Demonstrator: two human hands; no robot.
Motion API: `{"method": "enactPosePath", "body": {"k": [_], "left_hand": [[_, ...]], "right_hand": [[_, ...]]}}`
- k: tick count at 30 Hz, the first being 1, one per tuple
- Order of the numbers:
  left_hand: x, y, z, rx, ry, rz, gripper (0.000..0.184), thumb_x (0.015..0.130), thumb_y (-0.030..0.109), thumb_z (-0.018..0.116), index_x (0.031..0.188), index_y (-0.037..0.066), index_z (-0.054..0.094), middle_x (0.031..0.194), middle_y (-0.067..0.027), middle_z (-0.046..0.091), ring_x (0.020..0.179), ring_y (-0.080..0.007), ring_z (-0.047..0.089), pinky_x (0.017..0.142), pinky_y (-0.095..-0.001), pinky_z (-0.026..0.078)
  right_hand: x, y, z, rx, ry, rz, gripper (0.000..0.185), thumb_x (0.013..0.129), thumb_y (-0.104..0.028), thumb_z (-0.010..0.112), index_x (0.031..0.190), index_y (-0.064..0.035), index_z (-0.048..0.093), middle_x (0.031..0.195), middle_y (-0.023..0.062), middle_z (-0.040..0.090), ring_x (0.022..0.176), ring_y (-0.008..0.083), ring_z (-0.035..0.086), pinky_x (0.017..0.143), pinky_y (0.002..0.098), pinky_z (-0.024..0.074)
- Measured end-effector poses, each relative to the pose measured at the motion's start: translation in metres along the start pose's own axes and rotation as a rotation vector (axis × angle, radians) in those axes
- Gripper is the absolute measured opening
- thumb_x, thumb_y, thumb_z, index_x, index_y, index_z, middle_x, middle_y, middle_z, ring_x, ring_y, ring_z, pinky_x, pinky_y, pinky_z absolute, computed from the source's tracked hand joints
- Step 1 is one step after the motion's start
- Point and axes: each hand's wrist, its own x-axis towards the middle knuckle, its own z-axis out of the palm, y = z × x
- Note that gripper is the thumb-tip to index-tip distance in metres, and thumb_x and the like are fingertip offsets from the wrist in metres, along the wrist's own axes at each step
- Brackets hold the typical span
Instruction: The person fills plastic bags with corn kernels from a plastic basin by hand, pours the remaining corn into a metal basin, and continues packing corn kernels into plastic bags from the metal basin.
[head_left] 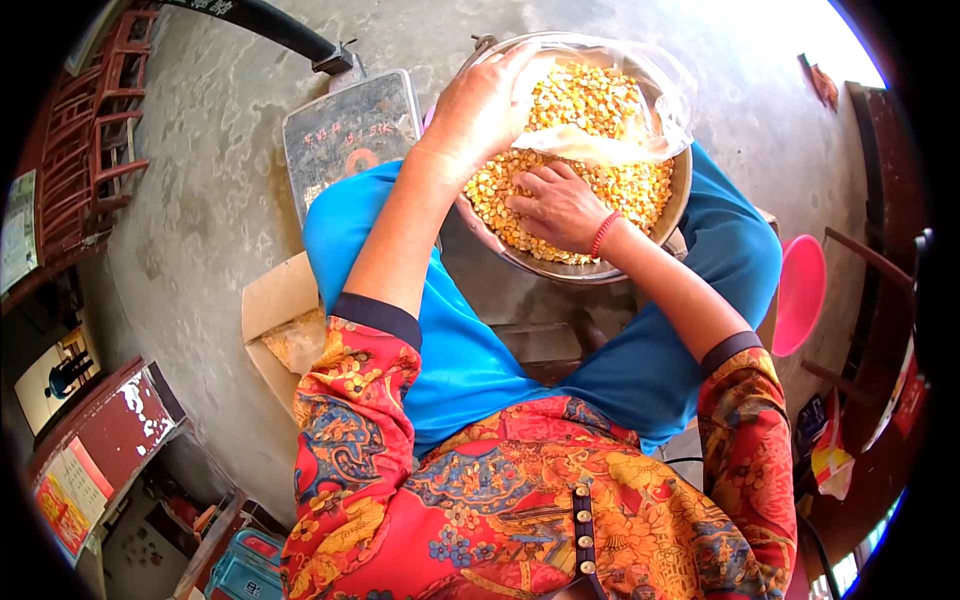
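Observation:
A wide metal basin (683, 185) sits between the knees, filled with yellow corn kernels (640, 190). A clear plastic bag (675, 100) with more kernels in it lies over the basin's far half, its mouth facing me. My left hand (490, 105) is at the bag's left side, fingers closed on the plastic; the thumb side is partly lost in glare. My right hand (562, 208), a red bracelet at its wrist, rests in the loose kernels just below the bag's mouth. Its fingers are curled into the corn, with the tips hidden.
Left of the basin stands a platform scale (350, 125) with a dark post. An open cardboard box (280, 290) is beside my left leg. To the right are a pink basin (802, 295) and wooden furniture (870, 260). A blue-green container (245, 565) stands at lower left.

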Motion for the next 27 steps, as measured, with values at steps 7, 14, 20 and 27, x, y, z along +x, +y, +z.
{"method": "enactPosePath", "body": {"k": [7,14,20,27], "left_hand": [[0.002,-0.011,0.009,-0.031,0.17,0.126,0.051,0.074,0.008,0.053,0.124,0.004,0.044,0.115,-0.0205,0.054,0.101,-0.0345,0.055,0.085,-0.0397,0.046],[0.001,-0.011,0.01,0.016,0.124,0.111,0.055,0.074,0.01,0.055,0.126,0.003,0.041,0.113,-0.0207,0.055,0.101,-0.0352,0.055,0.086,-0.0405,0.046],[0.001,-0.006,0.002,0.011,0.063,0.056,0.055,0.074,0.011,0.056,0.127,0.003,0.041,0.112,-0.0215,0.055,0.101,-0.0356,0.055,0.086,-0.0407,0.046],[-0.002,-0.009,0.009,0.003,0.178,0.138,0.054,0.075,0.006,0.055,0.127,0.001,0.04,0.114,-0.021,0.054,0.104,-0.0344,0.054,0.088,-0.0401,0.044]], "right_hand": [[-0.007,0.009,0.015,0.034,-0.064,-0.037,0.017,0.079,-0.023,0.057,0.092,-0.0115,0.055,0.085,0.0095,0.05,0.081,0.0273,0.054,0.069,0.039,0.0438],[0.009,0.014,0.007,0.458,0.157,0.077,0.017,0.086,-0.018,0.054,0.08,-0.0024,0.056,0.072,0.009,0.057,0.071,0.0266,0.057,0.063,0.0365,0.0458],[0.017,-0.004,-0.073,1.359,-0.1,0.442,0.023,0.092,-0.027,0.048,0.089,-0.0061,0.058,0.069,-0.0005,0.051,0.053,0.0029,0.042,0.042,0.0169,0.0308],[0.023,0.039,-0.106,1.502,0.383,0.447,0.021,0.091,-0.025,0.051,0.091,-0.0068,0.06,0.072,-0.0031,0.052,0.05,0.0016,0.04,0.04,0.016,0.0267]]}}
